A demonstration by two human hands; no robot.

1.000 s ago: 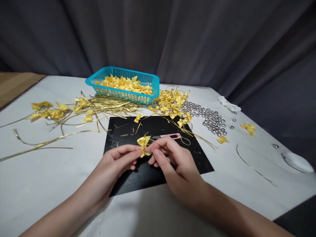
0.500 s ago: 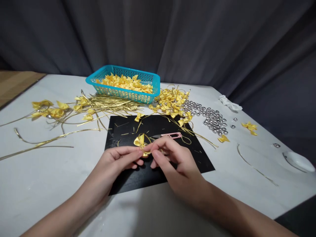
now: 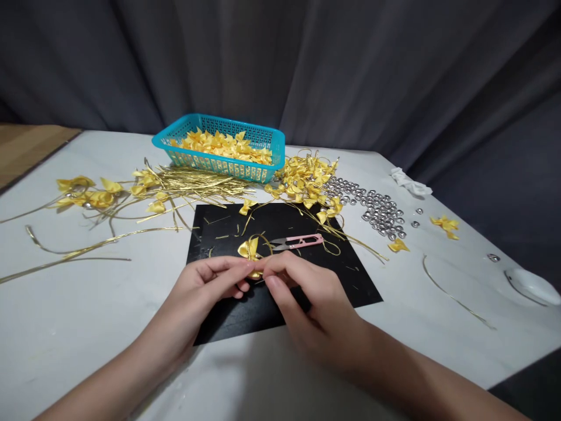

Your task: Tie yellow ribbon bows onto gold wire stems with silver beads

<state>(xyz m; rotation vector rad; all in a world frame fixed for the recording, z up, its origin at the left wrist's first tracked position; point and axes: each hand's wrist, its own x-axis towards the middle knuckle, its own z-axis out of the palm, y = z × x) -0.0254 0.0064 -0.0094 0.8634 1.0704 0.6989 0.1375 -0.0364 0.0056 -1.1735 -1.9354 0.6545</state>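
Note:
Over a black mat point(image 3: 346, 280), my left hand point(image 3: 205, 292) and my right hand point(image 3: 307, 298) meet fingertip to fingertip. Both pinch a small yellow ribbon bow point(image 3: 249, 250) with a thin gold wire looped round its middle. The bow sticks up just beyond the fingertips, its lower half hidden by them. Pink thread snips point(image 3: 300, 241) lie on the mat just behind my right hand.
A teal basket point(image 3: 210, 161) of yellow bows stands at the back. Gold wire strips point(image 3: 193, 187) and loose bows spread to the left, a pile of wired bows point(image 3: 307, 181) and silver beads point(image 3: 377, 210) to the right. A white dish point(image 3: 532, 286) sits at the right edge.
The bow has dropped lower and turned to the left between the fingers. My right hand's fingers have come down from the snips, which now lie uncovered.

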